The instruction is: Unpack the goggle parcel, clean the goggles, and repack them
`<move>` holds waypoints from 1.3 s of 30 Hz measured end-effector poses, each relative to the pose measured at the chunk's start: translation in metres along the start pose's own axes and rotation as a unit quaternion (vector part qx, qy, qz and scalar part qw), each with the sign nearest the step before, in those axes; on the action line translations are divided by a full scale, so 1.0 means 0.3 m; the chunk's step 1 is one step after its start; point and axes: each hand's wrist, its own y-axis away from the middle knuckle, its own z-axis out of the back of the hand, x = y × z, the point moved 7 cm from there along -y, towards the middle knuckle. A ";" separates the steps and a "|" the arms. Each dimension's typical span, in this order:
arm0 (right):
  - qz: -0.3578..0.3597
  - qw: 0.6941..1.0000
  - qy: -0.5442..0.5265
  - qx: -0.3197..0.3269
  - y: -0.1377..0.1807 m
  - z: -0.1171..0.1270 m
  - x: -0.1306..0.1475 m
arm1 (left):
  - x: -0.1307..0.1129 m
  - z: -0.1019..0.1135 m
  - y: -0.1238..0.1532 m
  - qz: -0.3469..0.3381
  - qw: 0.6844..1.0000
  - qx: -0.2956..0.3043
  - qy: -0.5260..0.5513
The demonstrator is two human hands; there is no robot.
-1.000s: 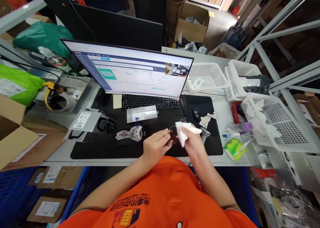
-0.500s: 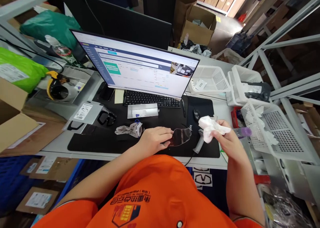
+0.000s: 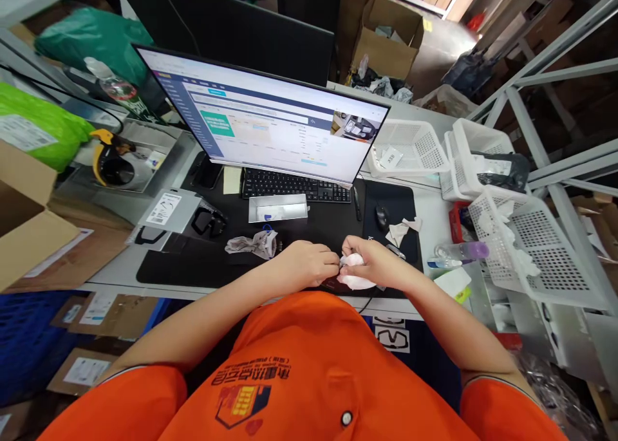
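Observation:
My left hand (image 3: 315,264) is closed at the edge of a clear goggle lens, now mostly covered by my fingers and the tissue. My right hand (image 3: 371,262) pinches a crumpled white tissue (image 3: 355,275) and presses it against the lens, close beside my left fingers. Both hands are over the front edge of the black desk mat (image 3: 176,267). Left of them lies a crumpled grey cloth pouch (image 3: 253,243). Farther left sits a black goggle frame (image 3: 208,221). An open white box (image 3: 279,208) stands behind the pouch.
A monitor (image 3: 261,119) and keyboard (image 3: 290,185) stand ahead. To the right are a mouse (image 3: 382,217), tissue scraps (image 3: 398,232), a purple-capped clear bottle (image 3: 458,252) and a white basket (image 3: 545,248). An open cardboard box (image 3: 24,235) stands at the left.
My right hand has brought the white tissue leftward and down onto the lens beside my left hand. The tissue scraps on the mouse mat are now uncovered.

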 end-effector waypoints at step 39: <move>-0.052 0.665 -0.447 -0.596 0.241 0.157 -0.410 | 0.051 0.063 0.030 0.121 0.970 -0.199 0.072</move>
